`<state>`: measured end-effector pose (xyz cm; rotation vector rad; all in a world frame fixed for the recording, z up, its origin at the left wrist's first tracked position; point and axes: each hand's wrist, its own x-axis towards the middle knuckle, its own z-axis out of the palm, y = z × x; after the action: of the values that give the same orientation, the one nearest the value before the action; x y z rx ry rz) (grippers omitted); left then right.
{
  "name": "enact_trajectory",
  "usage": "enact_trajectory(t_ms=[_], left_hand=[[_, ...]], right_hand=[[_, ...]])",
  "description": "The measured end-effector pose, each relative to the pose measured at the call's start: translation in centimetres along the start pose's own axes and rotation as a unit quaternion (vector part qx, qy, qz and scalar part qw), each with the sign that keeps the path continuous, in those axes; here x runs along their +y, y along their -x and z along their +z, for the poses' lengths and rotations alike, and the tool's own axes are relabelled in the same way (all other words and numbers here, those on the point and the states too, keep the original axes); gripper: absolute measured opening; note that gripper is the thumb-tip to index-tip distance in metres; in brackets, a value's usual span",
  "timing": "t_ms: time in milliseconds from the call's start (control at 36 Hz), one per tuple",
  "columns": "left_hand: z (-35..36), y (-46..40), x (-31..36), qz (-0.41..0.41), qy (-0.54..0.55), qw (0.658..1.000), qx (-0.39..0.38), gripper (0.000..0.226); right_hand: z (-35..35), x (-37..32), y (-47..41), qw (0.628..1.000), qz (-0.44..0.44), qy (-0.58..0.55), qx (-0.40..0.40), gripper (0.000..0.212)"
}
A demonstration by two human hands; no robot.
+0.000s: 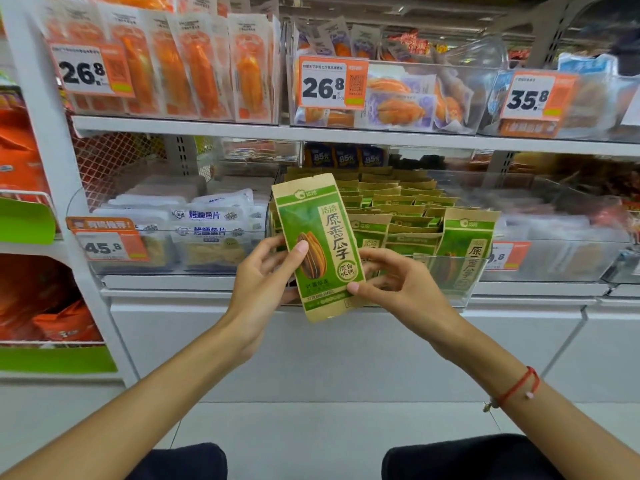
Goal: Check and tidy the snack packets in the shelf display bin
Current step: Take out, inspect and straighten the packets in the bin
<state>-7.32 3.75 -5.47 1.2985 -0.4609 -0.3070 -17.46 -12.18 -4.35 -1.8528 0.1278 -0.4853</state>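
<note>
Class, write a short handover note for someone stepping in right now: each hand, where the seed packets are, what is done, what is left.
Left hand: grips the left edge of the sunflower seed packet, thumb on its front.
Right hand: pinches the packet's lower right edge.
The packet is held upright, front facing you, in front of the clear display bin.
The other seed packets stand in rows in the bin.
Done: one packet out for checking.
Left: return it, straighten the rows.

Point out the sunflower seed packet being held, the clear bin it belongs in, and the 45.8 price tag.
held seed packet (320, 244), head view, on its green printed front.
clear display bin (460, 292), head view, on its transparent front wall.
45.8 price tag (104, 249), head view, on the printed number.
</note>
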Motion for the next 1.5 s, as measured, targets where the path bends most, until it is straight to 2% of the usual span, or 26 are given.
enact_trajectory(t_ms=[167, 250, 333, 417, 528, 639, 750, 861, 1000, 1167, 1333, 1500], left_hand=[[-0.6, 0.1, 0.0, -0.062, 0.018, 0.995, -0.079, 0.041], [-0.5, 0.5, 0.0, -0.071, -0.026, 0.989, -0.124, 0.036], [-0.1, 0.6, 0.0, -0.057, -0.089, 0.991, -0.077, 0.034], [0.1, 0.5, 0.4, -0.04, -0.13, 0.99, -0.033, 0.043], [0.7, 1.0, 0.9, -0.032, -0.182, 0.982, -0.047, 0.046], [0.7, 0.9, 0.9, -0.048, -0.204, 0.975, -0.067, 0.049], [-0.1, 0.9, 1.4, -0.076, -0.173, 0.972, -0.141, 0.052], [-1.1, 0.5, 1.2, -0.089, -0.186, 0.956, -0.21, 0.054], [-0.7, 0.6, 0.5, -0.106, -0.218, 0.938, -0.247, 0.051], [0.0, 0.7, 0.2, -0.105, -0.213, 0.943, -0.234, 0.046], [0.9, 0.7, 0.3, -0.113, -0.193, 0.954, -0.202, 0.075], [0.5, 0.5, 0.2, -0.1, -0.184, 0.959, -0.189, 0.056]], right_hand=[[0.0, -0.1, 0.2, 1.0, 0.018, -0.009, -0.021, 0.054], [0.3, -0.4, 0.5, 1.0, 0.01, -0.007, -0.029, 0.055], [0.6, -0.4, 0.7, 0.999, -0.017, 0.031, -0.011, 0.051], [0.8, -0.3, 0.7, 0.997, -0.034, 0.066, -0.004, 0.052], [1.2, -0.3, 1.0, 0.987, -0.076, 0.141, -0.016, 0.055], [1.5, -0.2, 1.4, 0.984, -0.084, 0.156, -0.036, 0.059], [1.2, -0.6, 1.4, 0.993, -0.047, 0.089, -0.068, 0.05], [0.7, -1.3, 1.2, 0.999, -0.014, 0.002, -0.051, 0.038], [0.9, -1.1, 1.1, 0.999, -0.042, 0.015, -0.03, 0.036], [1.1, -1.1, 1.1, 0.988, -0.116, 0.104, 0.02, 0.018], [0.9, -1.2, 1.1, 0.991, -0.121, 0.042, 0.044, 0.017], [0.6, -1.4, 1.1, 0.994, -0.102, 0.003, 0.034, 0.012]])
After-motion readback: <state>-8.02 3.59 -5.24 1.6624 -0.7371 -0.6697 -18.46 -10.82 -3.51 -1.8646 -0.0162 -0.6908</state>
